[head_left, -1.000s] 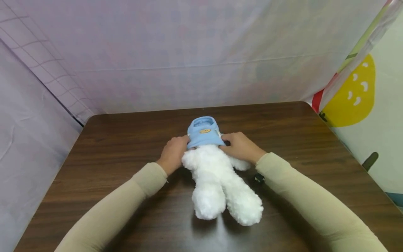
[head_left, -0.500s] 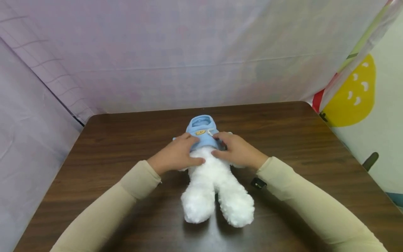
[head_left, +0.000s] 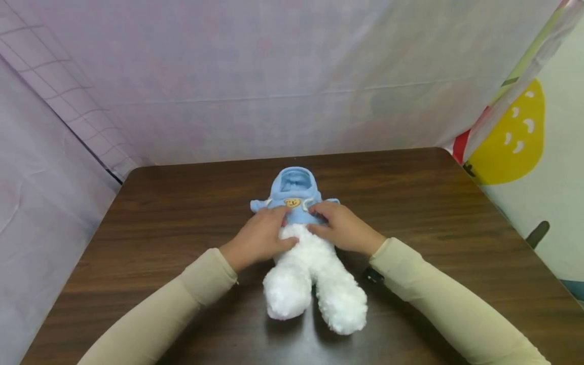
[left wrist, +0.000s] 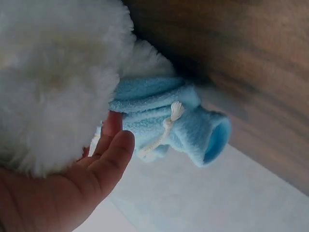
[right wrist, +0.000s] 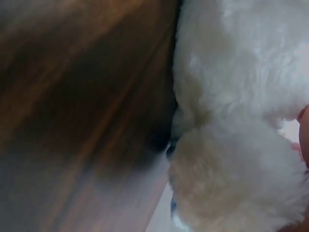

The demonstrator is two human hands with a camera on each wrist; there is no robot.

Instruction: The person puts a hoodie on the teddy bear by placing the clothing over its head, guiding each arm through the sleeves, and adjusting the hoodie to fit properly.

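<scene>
A fluffy white plush body (head_left: 303, 253) lies with its two legs toward me in the head view. A blue hooded garment (head_left: 296, 217) covers its upper end; the hood opening shows only blue cloth. My left hand (head_left: 261, 235) rests at the garment's left side, fingers on the cloth and thumb spread over the fur. On the other side, my right hand (head_left: 348, 228) touches the garment near its hem, its thumb on the fur. The left wrist view shows fingertips against the blue hem (left wrist: 145, 89). White fur (right wrist: 236, 164) hides most of the right hand in its wrist view.
The brown wooden table (head_left: 182, 203) extends around the plush. Behind it hangs a pale curtain (head_left: 274, 76). A yellow printed shape (head_left: 511, 137) is on the surface at the right. Something dark (head_left: 374, 275) is at the right cuff.
The blue garment's hem has come down over the white body, and its sleeves and hood lie more spread out. Both hands have shifted slightly toward me, the left also onto the garment's front.
</scene>
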